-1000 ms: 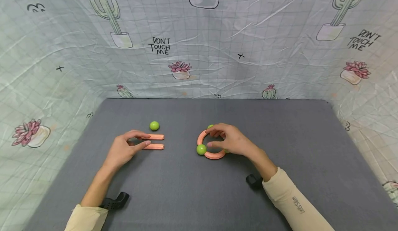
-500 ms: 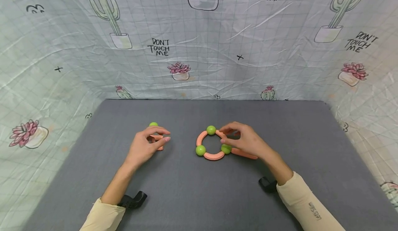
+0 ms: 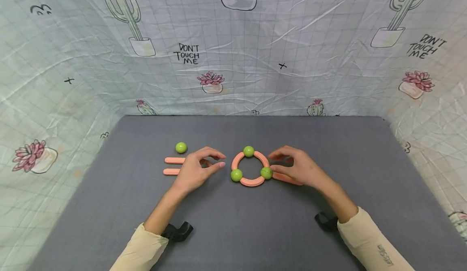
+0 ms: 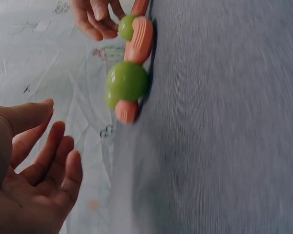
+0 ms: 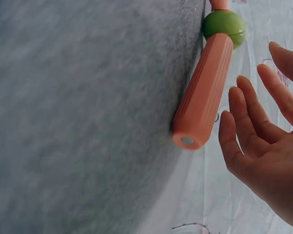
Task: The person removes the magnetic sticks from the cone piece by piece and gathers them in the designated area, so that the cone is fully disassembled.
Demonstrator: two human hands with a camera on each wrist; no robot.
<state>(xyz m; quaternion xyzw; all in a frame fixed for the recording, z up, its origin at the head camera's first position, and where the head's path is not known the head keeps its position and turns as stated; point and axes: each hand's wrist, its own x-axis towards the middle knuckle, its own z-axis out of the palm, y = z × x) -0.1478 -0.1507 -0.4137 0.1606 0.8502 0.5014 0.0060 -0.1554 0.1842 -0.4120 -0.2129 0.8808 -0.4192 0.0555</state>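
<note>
A ring of curved orange pieces [image 3: 251, 182] joined by green balls [image 3: 236, 175] lies flat mid-table. From its right-hand ball [image 3: 266, 173] a straight orange rod [image 5: 203, 92] sticks out to the right, and its near end shows a small grey disc. My right hand [image 3: 297, 166] hovers over this rod, fingers loosely bent and holding nothing. My left hand [image 3: 197, 168] is left of the ring, thumb and fingers apart with nothing between them. It partly covers two straight orange rods [image 3: 173, 160] lying parallel. Behind them sits a loose green ball [image 3: 181, 147].
The dark grey tabletop [image 3: 233, 230] ends at the back against a pale cloth [image 3: 248, 88] printed with cacti, which also hangs along both sides. A black band [image 3: 178, 232] is on the left wrist, another [image 3: 326, 221] on the right.
My left hand has moved right from the two loose rods toward the ring. My right hand has drawn back to the right off the ring, bringing the attached rod into sight.
</note>
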